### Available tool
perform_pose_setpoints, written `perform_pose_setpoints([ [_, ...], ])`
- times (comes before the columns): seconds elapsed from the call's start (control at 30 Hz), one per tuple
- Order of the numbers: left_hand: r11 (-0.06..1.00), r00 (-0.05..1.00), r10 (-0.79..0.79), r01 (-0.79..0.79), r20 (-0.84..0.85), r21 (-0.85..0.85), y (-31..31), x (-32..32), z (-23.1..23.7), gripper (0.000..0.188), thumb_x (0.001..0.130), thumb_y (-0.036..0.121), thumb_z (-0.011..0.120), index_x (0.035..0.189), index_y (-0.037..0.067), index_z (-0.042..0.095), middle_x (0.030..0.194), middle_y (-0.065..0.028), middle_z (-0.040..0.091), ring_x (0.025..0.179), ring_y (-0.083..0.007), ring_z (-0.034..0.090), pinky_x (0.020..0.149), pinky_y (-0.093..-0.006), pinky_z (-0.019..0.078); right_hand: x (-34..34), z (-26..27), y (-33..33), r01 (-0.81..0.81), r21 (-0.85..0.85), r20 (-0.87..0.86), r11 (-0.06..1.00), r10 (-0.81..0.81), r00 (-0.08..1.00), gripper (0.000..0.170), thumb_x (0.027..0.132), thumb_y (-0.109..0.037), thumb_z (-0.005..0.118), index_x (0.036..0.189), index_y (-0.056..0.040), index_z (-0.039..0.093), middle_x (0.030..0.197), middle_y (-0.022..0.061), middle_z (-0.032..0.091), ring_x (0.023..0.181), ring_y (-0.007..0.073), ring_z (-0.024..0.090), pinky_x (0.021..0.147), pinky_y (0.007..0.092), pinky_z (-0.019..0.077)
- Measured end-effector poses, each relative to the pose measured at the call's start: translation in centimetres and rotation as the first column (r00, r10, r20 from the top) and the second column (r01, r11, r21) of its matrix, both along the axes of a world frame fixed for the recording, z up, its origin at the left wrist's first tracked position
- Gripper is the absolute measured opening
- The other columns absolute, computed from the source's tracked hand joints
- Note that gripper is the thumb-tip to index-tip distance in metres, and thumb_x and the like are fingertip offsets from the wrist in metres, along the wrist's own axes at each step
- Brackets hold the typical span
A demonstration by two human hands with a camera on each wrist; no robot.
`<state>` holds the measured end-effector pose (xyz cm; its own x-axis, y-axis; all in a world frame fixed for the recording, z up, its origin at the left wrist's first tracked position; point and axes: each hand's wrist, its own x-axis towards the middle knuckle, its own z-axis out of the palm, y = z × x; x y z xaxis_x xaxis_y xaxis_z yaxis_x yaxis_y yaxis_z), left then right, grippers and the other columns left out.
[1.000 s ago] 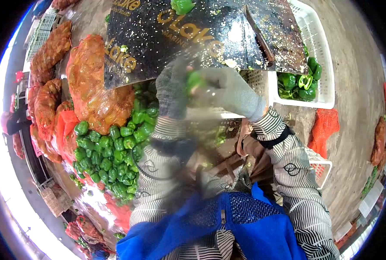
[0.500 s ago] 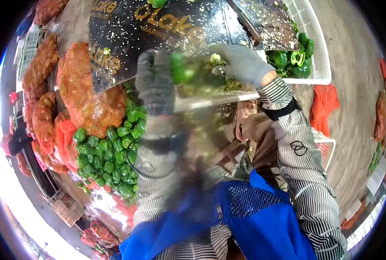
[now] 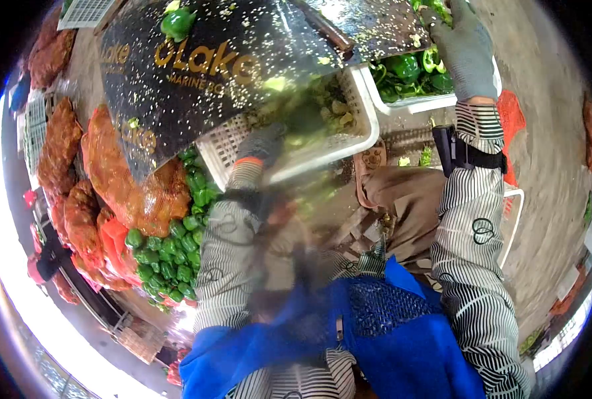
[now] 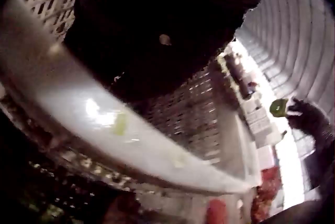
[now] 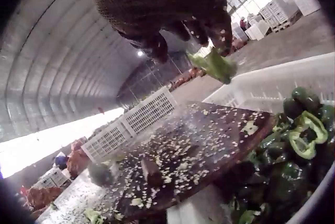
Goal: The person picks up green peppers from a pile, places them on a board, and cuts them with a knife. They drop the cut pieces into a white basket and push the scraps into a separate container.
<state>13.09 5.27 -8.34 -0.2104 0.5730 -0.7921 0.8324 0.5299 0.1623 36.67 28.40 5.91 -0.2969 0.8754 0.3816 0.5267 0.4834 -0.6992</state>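
Observation:
My gloved right hand is out over the right crate, pinching a cut piece of green bell pepper at the fingertips. Beneath it, the white pepper crate contains green peppers and a cut pepper ring. My gloved left hand reaches over the near rim of a white scrap crate. Blur hides its fingers in the head view, and in the left wrist view it is a dark mass; I cannot tell what it holds. A seed-strewn black board bears a knife and a green pepper.
Whole green peppers lie heaped to the left, beside a full orange mesh sack. More filled sacks stand farther left. A red mesh bag lies on the floor at right. White crates stand beyond the board.
Both hands were together at the board's near edge with green pepper, then parted. The right has swung right to the pepper crate with a piece; the left has lowered over the scrap crate.

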Motion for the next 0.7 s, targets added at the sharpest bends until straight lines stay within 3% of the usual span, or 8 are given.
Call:
perform_pose_setpoints([
  [0.07,0.997,0.999,-0.053,0.053,-0.009,-0.063,0.3,-0.6,-4.1,0.051,0.098,0.042,0.045,0.138,0.011,0.051,0.136,-0.015,0.056,0.124,-0.0304,0.054,0.104,-0.0374,0.0432,-0.2,-0.8,0.3,0.152,0.136,0.232,0.979,-0.18,0.956,0.047,0.081,-0.007,0.063,0.127,-0.0005,0.058,0.116,0.0229,0.062,0.112,0.0365,0.058,0.095,0.0398,0.0453],
  [0.13,0.984,0.995,-0.1,0.096,-0.023,-0.148,0.7,-0.6,-7.6,0.052,0.098,0.043,0.046,0.138,0.011,0.052,0.136,-0.0148,0.055,0.123,-0.0304,0.055,0.104,-0.0375,0.0433,0.2,-0.6,1.0,-0.03,0.055,0.326,0.998,0.011,0.945,0.047,0.082,-0.01,0.061,0.127,-0.0002,0.057,0.117,0.0245,0.06,0.113,0.0391,0.057,0.096,0.0427,0.0443],
  [0.33,0.957,0.984,-0.156,0.128,-0.088,-0.262,1.8,-1.4,-14.1,0.053,0.096,0.044,0.048,0.136,0.011,0.053,0.137,-0.0144,0.055,0.123,-0.0303,0.055,0.104,-0.0377,0.0436,0.0,-1.4,0.8,-0.279,-0.022,0.061,0.96,0.28,0.958,0.045,0.08,-0.008,0.057,0.124,0.0014,0.058,0.112,0.0261,0.063,0.106,0.0408,0.059,0.095,0.0435,0.0444],
  [0.4,0.961,0.984,-0.148,0.118,-0.103,-0.249,1.9,-1.6,-14.7,0.053,0.095,0.045,0.049,0.135,0.011,0.054,0.137,-0.0143,0.055,0.122,-0.0302,0.055,0.104,-0.0378,0.0437,0.2,-0.4,-0.1,-0.121,-0.05,0.335,0.991,0.13,0.933,0.044,0.079,-0.005,0.055,0.123,0.0025,0.059,0.112,0.0267,0.063,0.107,0.0406,0.059,0.095,0.0439,0.0444],
  [0.53,0.991,0.982,-0.088,0.069,-0.165,-0.117,0.8,-1.6,-13.4,0.054,0.094,0.046,0.05,0.134,0.01,0.055,0.138,-0.014,0.054,0.122,-0.0302,0.055,0.103,-0.0379,0.0439,-0.9,-0.8,-0.9,-0.176,-0.143,0.356,0.974,0.217,0.909,0.049,0.076,-0.001,0.055,0.126,0.0008,0.058,0.116,0.0257,0.063,0.108,0.0374,0.06,0.097,0.0436,0.0452],
  [0.57,0.998,0.98,-0.053,0.046,-0.191,-0.041,0.4,-1.5,-12.1,0.054,0.093,0.046,0.05,0.134,0.01,0.055,0.138,-0.014,0.054,0.122,-0.0302,0.055,0.103,-0.038,0.044,-0.3,-5.2,0.5,-0.31,0.095,0.375,0.946,0.255,0.891,0.038,0.091,-0.025,0.061,0.125,-0.0082,0.06,0.111,0.0158,0.067,0.104,0.0328,0.063,0.093,0.0411,0.0481],
  [0.6,0.999,0.973,0.009,0.002,-0.233,0.048,0.6,-0.7,-9.2,0.053,0.095,0.047,0.046,0.13,0.01,0.059,0.133,-0.0163,0.058,0.116,-0.0297,0.06,0.1,-0.0402,0.045,-1.5,-4.4,-1.1,-0.325,-0.002,0.322,0.946,0.308,0.895,0.039,0.093,-0.028,0.058,0.125,-0.0065,0.059,0.114,0.0186,0.065,0.105,0.0368,0.061,0.093,0.043,0.0478],
  [0.7,0.871,0.941,0.305,-0.338,0.148,0.356,1.0,0.8,1.0,0.028,0.088,0.03,0.063,0.098,0.006,0.072,0.096,-0.0144,0.07,0.081,-0.0234,0.067,0.076,-0.0342,0.0526,-3.2,-4.3,-3.4,-0.448,-0.262,0.336,0.855,0.516,0.788,0.044,0.093,-0.027,0.059,0.131,-0.0057,0.055,0.119,0.0205,0.063,0.105,0.036,0.062,0.093,0.0421,0.0484],
])
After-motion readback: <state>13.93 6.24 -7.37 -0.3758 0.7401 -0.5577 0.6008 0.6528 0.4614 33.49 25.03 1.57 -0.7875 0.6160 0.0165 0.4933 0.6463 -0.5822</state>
